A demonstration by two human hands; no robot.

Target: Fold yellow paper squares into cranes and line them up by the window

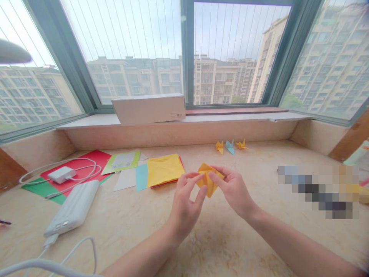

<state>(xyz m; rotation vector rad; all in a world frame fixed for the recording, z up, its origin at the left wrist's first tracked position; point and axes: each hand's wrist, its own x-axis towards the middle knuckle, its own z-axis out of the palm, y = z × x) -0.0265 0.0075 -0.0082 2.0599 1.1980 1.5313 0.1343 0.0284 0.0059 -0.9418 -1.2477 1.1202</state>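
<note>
A partly folded piece of orange paper (208,180) is held above the beige stone counter (225,238) between both hands. My left hand (186,204) pinches its left side with thumb and fingers. My right hand (233,188) grips its right edge, fingers closed on the paper. Just left of the hands lies a stack of coloured sheets with a yellow one (164,169) on top, over a light blue sheet (141,177) and a white one. At the back of the counter stand three small folded paper cranes (230,146), two orange and one blue.
A white power bank (72,208) with a white cable (69,254) lies at the left, near a white charger (61,174) on red and green paper. A long white box (150,109) rests on the window ledge. A blurred patch (319,190) covers things at the right.
</note>
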